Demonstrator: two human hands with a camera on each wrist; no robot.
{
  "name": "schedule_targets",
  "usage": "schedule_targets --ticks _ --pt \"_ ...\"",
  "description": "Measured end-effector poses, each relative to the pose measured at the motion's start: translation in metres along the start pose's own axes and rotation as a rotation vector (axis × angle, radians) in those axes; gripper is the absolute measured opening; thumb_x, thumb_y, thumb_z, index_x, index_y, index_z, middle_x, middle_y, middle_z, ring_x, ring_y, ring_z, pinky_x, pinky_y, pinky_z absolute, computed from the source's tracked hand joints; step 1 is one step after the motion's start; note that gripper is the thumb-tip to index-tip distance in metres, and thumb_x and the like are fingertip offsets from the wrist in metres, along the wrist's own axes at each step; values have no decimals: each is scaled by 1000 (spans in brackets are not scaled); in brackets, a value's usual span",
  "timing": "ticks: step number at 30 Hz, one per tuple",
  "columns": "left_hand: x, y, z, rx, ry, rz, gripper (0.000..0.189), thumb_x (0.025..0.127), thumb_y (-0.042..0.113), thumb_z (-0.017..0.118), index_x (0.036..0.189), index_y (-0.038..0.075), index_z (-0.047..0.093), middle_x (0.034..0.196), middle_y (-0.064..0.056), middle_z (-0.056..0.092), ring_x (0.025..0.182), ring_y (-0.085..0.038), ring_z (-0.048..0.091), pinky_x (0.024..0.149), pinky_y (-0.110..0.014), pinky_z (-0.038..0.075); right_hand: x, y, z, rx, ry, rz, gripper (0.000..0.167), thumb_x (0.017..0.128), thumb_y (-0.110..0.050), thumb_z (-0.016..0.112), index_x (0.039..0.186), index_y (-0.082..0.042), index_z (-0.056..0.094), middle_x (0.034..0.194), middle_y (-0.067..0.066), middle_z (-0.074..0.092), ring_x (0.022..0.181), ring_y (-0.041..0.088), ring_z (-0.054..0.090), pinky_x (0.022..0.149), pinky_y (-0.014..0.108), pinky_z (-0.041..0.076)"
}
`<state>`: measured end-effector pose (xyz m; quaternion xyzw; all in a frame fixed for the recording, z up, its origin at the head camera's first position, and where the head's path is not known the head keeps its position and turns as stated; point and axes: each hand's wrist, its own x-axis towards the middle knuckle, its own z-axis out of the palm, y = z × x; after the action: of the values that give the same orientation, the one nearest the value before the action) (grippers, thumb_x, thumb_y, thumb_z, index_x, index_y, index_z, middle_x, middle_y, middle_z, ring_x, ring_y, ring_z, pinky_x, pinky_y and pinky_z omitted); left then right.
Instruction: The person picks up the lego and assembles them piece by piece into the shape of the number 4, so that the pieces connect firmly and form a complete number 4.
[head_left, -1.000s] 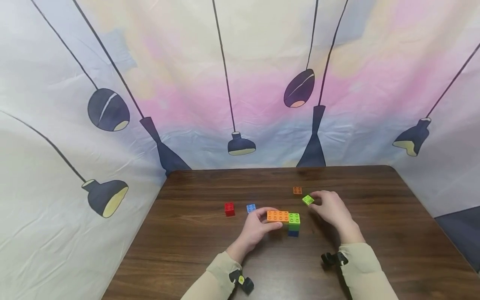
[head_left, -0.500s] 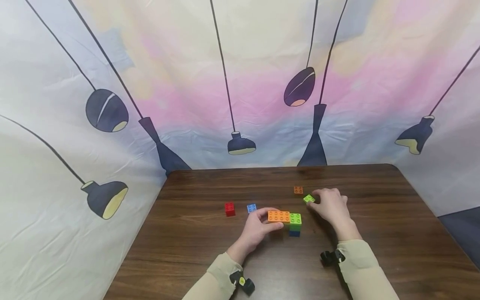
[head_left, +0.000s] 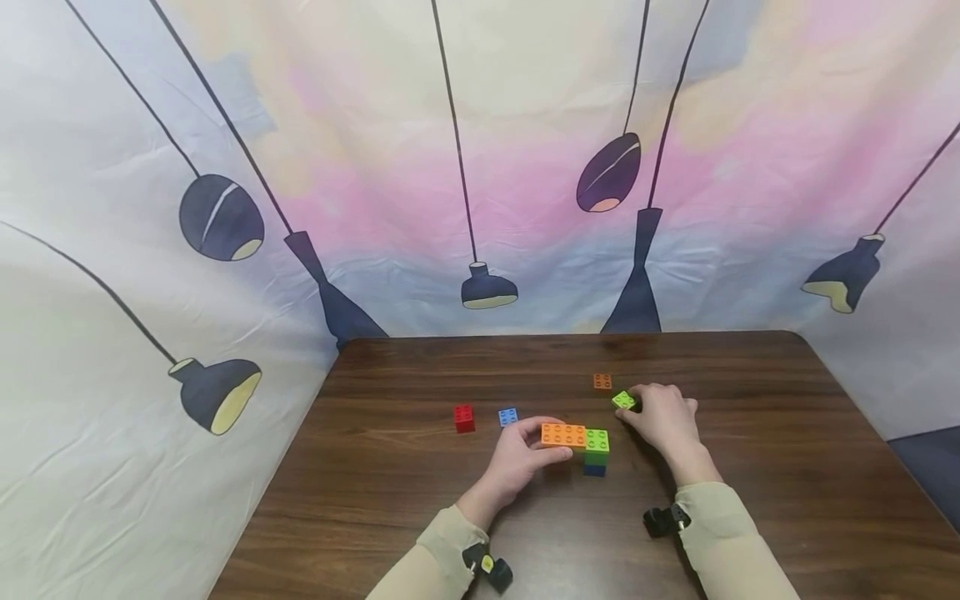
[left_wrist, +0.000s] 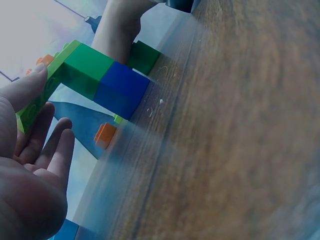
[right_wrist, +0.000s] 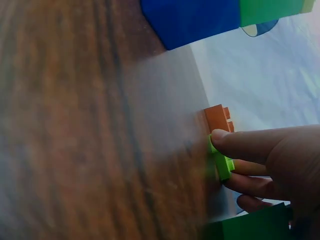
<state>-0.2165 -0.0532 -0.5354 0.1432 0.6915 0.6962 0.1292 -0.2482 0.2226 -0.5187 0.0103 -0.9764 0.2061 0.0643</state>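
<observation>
My left hand [head_left: 517,458] holds the upper part of a stack of toy building bricks between thumb and fingers. An orange brick [head_left: 562,435] tops it, over a lime one [left_wrist: 50,82] whose studs show at the right end. Below sit a green brick [left_wrist: 87,70] and a blue brick [left_wrist: 121,90], which stands at the tabletop. Farther right, my right hand [head_left: 663,425] pinches a small lime brick [head_left: 623,401] at table level. A dark green brick [right_wrist: 255,222] lies close by that hand, mostly hidden from the head view.
A small orange brick [head_left: 602,381] lies just beyond the pinched lime brick. To the left are a red brick [head_left: 464,418] and a light blue brick [head_left: 508,416], near the left fingers. The wooden table [head_left: 360,517] ends at a printed cloth backdrop [head_left: 405,308].
The right thumb has come in against the near side of the small lime brick. The left hand and its stack stay in place; the head view has shifted slightly.
</observation>
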Motion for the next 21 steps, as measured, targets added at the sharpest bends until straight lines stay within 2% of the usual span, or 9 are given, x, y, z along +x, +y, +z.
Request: schedule_targets --ticks 5,9,13,18,21 --pt "0 1 1 0 3 2 37 90 7 87 125 5 75 119 -7 75 108 -21 73 98 -32 59 0 -1 3 -7 30 3 43 94 -25 82 126 2 74 117 26 72 110 51 61 88 74 41" --pt "0 0 1 -5 7 8 37 89 5 87 124 4 75 117 -7 75 106 -20 73 95 -30 59 0 -5 -3 15 54 -27 40 95 -23 81 127 1 74 120 26 72 113 53 60 87 74 43" --pt "1 0 3 -3 14 13 38 88 4 88 124 3 75 117 -7 75 105 -19 73 93 -29 60 -3 -9 -18 126 53 -104 40 96 -22 79 128 0 73 125 26 71 117 52 61 92 71 47" --pt "1 1 3 9 21 20 37 89 4 88 124 4 76 117 -7 75 105 -19 73 93 -29 60 -14 -12 -35 294 -23 -194 38 96 -20 78 130 -3 73 129 20 71 118 42 66 95 63 54" --pt "1 1 3 14 22 23 37 89 4 88 124 3 76 117 -7 75 105 -19 73 93 -29 60 -23 -12 -39 334 -58 -228 37 97 -21 80 131 -7 74 129 14 71 116 36 69 94 57 57"
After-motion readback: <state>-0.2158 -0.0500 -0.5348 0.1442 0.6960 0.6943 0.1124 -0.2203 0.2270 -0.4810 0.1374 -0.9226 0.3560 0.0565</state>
